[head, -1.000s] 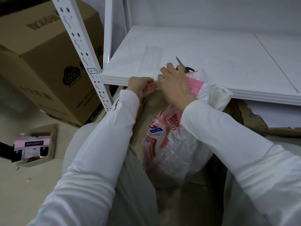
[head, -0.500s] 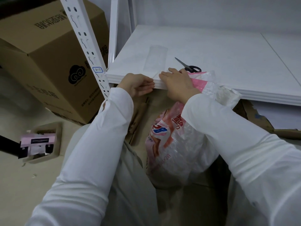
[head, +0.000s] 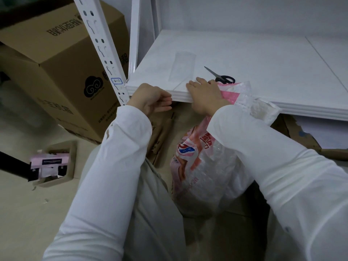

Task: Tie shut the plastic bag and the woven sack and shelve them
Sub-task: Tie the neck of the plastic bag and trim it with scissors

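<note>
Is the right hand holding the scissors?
No, the scissors lie flat on the shelf beyond the right hand, whose fingers rest straight on the shelf edge.

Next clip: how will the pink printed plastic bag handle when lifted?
Likely floppy: the plastic bag sags below the shelf, its top crumpled under the right hand. Probably light for its size, since bubble wrap seems to fill it. Its glossy film may slip in a loose grip.
</note>
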